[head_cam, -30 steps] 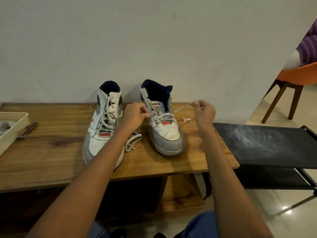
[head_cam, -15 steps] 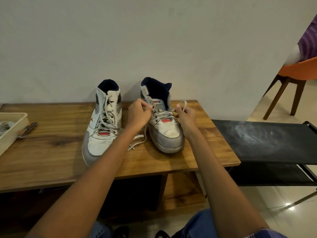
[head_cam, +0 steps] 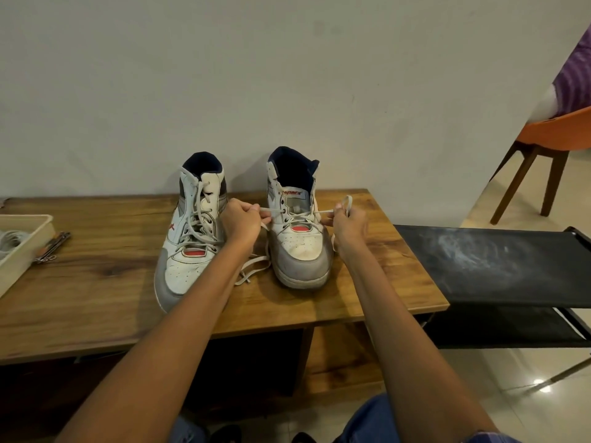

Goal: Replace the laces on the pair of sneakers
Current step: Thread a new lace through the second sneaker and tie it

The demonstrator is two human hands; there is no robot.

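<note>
Two high-top sneakers are standing side by side on the wooden table (head_cam: 96,292), toes toward the person, and the work is going on at the right sneaker (head_cam: 297,238). The left hand (head_cam: 241,223) is pinching one run of the white lace (head_cam: 271,210) just off the shoe's left eyelet row, while the right hand (head_cam: 350,228) is gripping the other run just off the right row, with a small loop of lace standing up above its fist. The lace is stretching crosswise over the tongue, at right angles to the shoe's long axis, so each hand is pulling outward and away from the eyelets it is nearest. The upper eyelets are looking unthreaded, though the view is too soft to be sure. Slack lace is trailing on the table between the two shoes. The left sneaker (head_cam: 192,231) is sitting fully laced beside the left forearm. A tray (head_cam: 28,247) is resting at the table's far left edge.
</note>
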